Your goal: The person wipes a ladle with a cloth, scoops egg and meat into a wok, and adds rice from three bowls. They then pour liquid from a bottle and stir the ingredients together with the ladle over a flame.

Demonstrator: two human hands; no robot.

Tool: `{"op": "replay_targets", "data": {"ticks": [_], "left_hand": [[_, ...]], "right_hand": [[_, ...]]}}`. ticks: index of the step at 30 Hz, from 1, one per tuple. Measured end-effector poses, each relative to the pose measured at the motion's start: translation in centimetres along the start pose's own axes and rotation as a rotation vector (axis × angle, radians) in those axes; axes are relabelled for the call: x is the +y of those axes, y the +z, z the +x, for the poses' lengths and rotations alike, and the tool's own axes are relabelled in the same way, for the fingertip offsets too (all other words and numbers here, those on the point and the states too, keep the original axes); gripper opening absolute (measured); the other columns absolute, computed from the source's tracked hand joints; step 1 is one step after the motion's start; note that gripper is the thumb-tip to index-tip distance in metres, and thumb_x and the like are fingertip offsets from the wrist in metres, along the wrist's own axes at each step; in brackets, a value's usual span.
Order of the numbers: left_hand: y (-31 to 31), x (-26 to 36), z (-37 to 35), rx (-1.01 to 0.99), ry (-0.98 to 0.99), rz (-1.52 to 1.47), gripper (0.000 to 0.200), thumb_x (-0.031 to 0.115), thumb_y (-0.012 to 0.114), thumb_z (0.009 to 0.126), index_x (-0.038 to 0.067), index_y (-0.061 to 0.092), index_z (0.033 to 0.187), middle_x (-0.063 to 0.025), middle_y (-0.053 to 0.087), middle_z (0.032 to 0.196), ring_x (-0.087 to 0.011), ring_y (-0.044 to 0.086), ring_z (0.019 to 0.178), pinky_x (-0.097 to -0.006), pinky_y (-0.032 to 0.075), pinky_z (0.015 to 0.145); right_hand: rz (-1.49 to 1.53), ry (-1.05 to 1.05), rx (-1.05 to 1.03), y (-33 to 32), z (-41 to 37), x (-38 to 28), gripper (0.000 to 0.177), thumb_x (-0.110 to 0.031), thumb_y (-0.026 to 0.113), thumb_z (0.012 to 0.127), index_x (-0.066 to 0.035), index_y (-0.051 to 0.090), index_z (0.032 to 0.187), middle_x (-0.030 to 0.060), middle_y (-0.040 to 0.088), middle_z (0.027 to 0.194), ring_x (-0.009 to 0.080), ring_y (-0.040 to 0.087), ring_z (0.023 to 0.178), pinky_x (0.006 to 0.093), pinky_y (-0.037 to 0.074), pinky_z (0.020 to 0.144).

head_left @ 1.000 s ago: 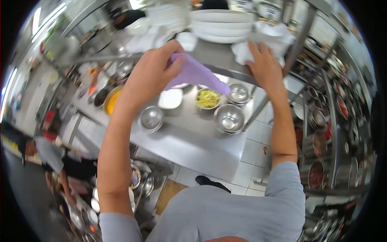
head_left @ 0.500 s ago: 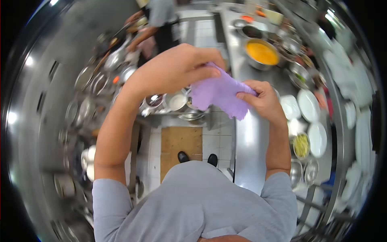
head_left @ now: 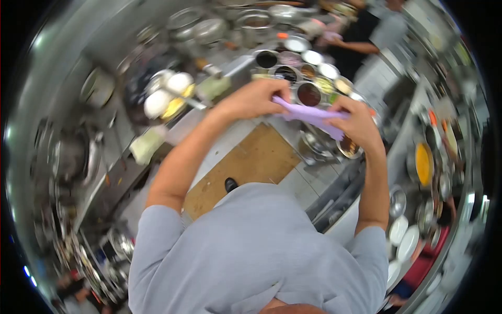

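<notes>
A purple cloth (head_left: 309,113) is stretched between my two hands at chest height, over the gap between floor and counter. My left hand (head_left: 257,98) pinches its left end with the fingers closed. At the other end, my right hand (head_left: 358,121) grips the cloth between thumb and fingers. Just beyond the cloth are round containers of sauces and ingredients, one holding a dark red sauce (head_left: 309,94).
A stove side with a pan of white and yellow items (head_left: 170,97) lies at the left. Another person (head_left: 366,36) stands at the upper right. A bowl of orange liquid (head_left: 423,164) and white plates (head_left: 408,243) are on the right counter. A brown mat (head_left: 256,157) covers part of the floor.
The view has turned to the left, towards the stove side and the ingredient containers. The cloth, hanging broad before, is now pulled into a narrow strip, still held by both hands.
</notes>
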State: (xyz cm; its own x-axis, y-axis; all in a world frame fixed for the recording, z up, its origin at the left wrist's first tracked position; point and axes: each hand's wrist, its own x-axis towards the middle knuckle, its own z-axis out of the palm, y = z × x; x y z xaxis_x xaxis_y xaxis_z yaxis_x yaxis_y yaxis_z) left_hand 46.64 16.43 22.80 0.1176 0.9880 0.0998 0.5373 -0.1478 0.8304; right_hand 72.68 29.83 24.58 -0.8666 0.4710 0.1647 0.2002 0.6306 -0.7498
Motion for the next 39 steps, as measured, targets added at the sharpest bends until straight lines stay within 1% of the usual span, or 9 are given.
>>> {"op": "replay_targets", "data": {"ticks": [7,9,14,19,23,31,34,37,39], "left_hand": [[0.8,-11.9,-16.8,0.326,-0.090,0.122,0.020,0.006,0.069,0.076,0.005,0.066,0.096,-0.0124,0.065,0.087,-0.0306,0.063,0.084,-0.0396,0.049,0.074],[-1.3,-12.0,-22.0,0.342,-0.246,0.060,0.017,0.006,0.068,0.077,0.005,0.067,0.094,-0.0122,0.065,0.090,-0.0298,0.062,0.086,-0.0388,0.049,0.076],[-8.4,-15.8,-29.6,0.595,-0.371,0.272,0.018,0.005,0.070,0.075,0.004,0.066,0.092,-0.0107,0.062,0.088,-0.0284,0.061,0.086,-0.0373,0.048,0.076],[-11.3,-21.4,-30.8,0.966,-0.287,0.579,0.018,0.000,0.071,0.072,0.006,0.067,0.089,-0.0093,0.061,0.089,-0.0306,0.058,0.088,-0.0402,0.048,0.078],[-6.5,-26.5,-31.8,0.898,-0.355,0.655,0.021,-0.003,0.069,0.068,0.007,0.067,0.087,-0.0078,0.058,0.088,-0.0294,0.056,0.090,-0.0404,0.047,0.078],[-3.8,-25.4,-31.4,0.889,-0.457,0.666,0.009,-0.004,0.062,0.071,0.004,0.063,0.075,-0.0121,0.056,0.083,-0.0319,0.055,0.090,-0.0406,0.046,0.077],[-3.4,-25.6,-30.8,1.030,-0.521,0.603,0.009,-0.001,0.065,0.073,0.004,0.065,0.081,-0.0120,0.058,0.087,-0.0319,0.056,0.092,-0.0398,0.046,0.079],[-5.4,-22.7,-26.7,1.125,-0.353,0.615,0.014,0.002,0.069,0.075,0.003,0.067,0.089,-0.0095,0.060,0.090,-0.0304,0.058,0.090,-0.0407,0.047,0.078],[-5.7,-22.4,-25.0,0.972,-0.375,0.727,0.019,0.006,0.072,0.075,0.004,0.068,0.093,-0.0093,0.061,0.090,-0.0298,0.059,0.090,-0.0404,0.048,0.079]], "right_hand": [[-0.056,-0.079,-0.323,17.0,7.2,-1.5,0.023,-0.008,0.076,0.071,0.001,0.067,0.090,0.0149,0.066,0.086,0.0298,0.065,0.079,0.0363,0.049,0.073],[-0.017,-0.036,-0.437,20.2,9.2,-4.1,0.024,-0.007,0.074,0.072,-0.001,0.068,0.094,0.0135,0.066,0.089,0.0307,0.064,0.084,0.0367,0.049,0.076],[0.026,-0.300,-0.334,30.4,18.1,-6.3,0.021,-0.002,0.070,0.074,-0.002,0.066,0.094,0.0114,0.063,0.089,0.0268,0.061,0.083,0.0350,0.048,0.074],[-0.138,-0.561,0.018,38.0,24.8,-7.6,0.015,0.001,0.062,0.077,-0.006,0.063,0.091,0.0112,0.058,0.089,0.0317,0.058,0.090,0.0438,0.048,0.076],[-0.289,-0.653,-0.058,43.0,24.9,-0.9,0.017,0.001,0.064,0.073,-0.009,0.064,0.087,0.0092,0.058,0.087,0.0299,0.058,0.087,0.0425,0.049,0.075],[-0.250,-0.688,-0.022,42.6,24.5,-0.2,0.012,0.002,0.063,0.074,-0.007,0.064,0.081,0.0081,0.058,0.083,0.0283,0.059,0.084,0.0401,0.049,0.072],[-0.209,-0.683,-0.004,42.5,24.6,0.4,0.011,0.002,0.062,0.074,-0.007,0.064,0.081,0.0080,0.058,0.083,0.0278,0.059,0.083,0.0394,0.050,0.072],[-0.167,-0.685,-0.007,42.3,24.6,1.0,0.011,0.001,0.062,0.075,-0.007,0.064,0.082,0.0079,0.058,0.084,0.0279,0.059,0.084,0.0395,0.050,0.072],[-0.145,-0.682,-0.009,42.3,24.6,0.9,0.012,0.001,0.062,0.075,-0.008,0.063,0.082,0.0079,0.057,0.084,0.0279,0.058,0.084,0.0400,0.050,0.073]]}}
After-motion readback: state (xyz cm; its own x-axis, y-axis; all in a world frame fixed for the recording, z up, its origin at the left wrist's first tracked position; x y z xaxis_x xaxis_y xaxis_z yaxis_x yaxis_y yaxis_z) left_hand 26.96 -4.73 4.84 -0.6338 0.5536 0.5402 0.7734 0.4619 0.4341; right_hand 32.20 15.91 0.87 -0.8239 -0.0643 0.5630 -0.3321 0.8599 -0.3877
